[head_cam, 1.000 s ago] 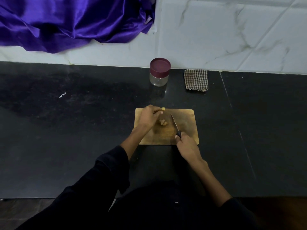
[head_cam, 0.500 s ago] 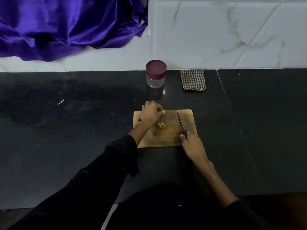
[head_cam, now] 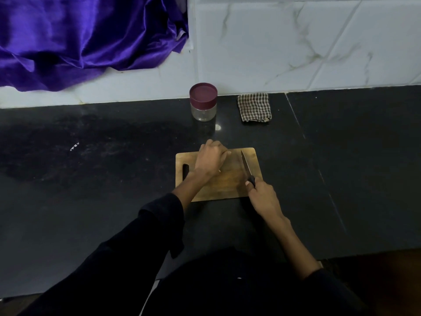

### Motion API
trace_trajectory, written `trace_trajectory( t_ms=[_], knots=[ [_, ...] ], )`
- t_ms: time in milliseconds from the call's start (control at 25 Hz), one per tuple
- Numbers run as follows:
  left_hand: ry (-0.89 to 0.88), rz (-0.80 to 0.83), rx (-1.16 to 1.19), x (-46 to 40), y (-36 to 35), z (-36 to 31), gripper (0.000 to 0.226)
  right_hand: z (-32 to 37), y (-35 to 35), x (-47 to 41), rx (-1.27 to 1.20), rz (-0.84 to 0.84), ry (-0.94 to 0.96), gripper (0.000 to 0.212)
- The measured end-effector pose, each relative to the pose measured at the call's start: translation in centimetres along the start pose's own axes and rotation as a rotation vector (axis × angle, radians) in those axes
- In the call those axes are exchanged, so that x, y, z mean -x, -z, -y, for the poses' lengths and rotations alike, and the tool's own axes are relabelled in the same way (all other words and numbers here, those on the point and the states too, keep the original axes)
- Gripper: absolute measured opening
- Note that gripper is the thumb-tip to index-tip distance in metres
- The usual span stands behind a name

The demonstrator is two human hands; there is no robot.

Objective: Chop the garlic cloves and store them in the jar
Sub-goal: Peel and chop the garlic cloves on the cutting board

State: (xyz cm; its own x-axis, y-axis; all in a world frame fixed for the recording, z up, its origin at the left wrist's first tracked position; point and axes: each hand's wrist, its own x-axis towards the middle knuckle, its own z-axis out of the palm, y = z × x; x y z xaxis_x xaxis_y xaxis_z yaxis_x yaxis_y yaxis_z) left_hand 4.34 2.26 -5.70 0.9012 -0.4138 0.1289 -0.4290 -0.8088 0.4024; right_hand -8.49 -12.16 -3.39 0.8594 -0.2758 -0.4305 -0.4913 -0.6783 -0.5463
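Left hand (head_cam: 211,157) now curled over the garlic at the far edge of the chopping board (head_cam: 227,183), cloves hidden beneath, grip unclear; right hand (head_cam: 262,193) clenching the knife (head_cam: 246,166) drawn off rightward — regrouping between chops, lidded jar (head_cam: 203,101) waiting beyond the board.

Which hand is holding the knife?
The right hand grips the knife by its dark handle, blade pointing away over the cutting board. The left hand lies curled on the board with no knife.
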Motion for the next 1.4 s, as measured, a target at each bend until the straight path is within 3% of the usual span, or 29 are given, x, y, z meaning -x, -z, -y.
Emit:
trace_trajectory(
  t_ms=[120,280,360,480,640,840,1040,1160,1400],
  knots=[
    [-0.126,0.018,-0.182,0.7,-0.7,-2.4,0.029,-0.2,0.2,0.0,0.006,0.001,-0.024,0.031],
    [-0.111,0.113,-0.316,1.6,-1.5,-2.9,0.03,-0.5,0.3,0.2,0.027,0.006,-0.043,0.029],
    [-0.12,0.131,-0.261,2.0,-1.4,-2.8,0.031,-0.7,0.3,0.3,0.035,0.008,-0.044,0.03],
    [-0.073,0.03,-0.051,2.8,-0.5,-2.1,0.039,-0.6,0.0,0.3,0.035,0.003,-0.036,0.032],
    [0.105,-0.127,0.163,3.8,0.8,0.4,0.022,-0.1,-0.4,0.6,0.035,-0.001,0.004,0.031],
    [0.178,0.025,0.393,6.5,0.9,1.7,0.034,0.6,-1.3,1.1,0.013,0.045,0.061,0.026],
    [0.27,-0.004,0.363,7.0,-0.8,1.7,0.053,0.9,-1.9,1.4,0.005,0.054,0.106,0.027],
    [0.318,-0.063,0.319,6.9,-1.3,1.2,0.042,1.0,-2.0,1.5,0.021,0.056,0.133,0.026],
    [0.2,-0.038,0.254,6.4,-1.2,0.9,0.032,0.7,-2.1,1.3,0.019,0.064,0.13,0.024]
  ],
)
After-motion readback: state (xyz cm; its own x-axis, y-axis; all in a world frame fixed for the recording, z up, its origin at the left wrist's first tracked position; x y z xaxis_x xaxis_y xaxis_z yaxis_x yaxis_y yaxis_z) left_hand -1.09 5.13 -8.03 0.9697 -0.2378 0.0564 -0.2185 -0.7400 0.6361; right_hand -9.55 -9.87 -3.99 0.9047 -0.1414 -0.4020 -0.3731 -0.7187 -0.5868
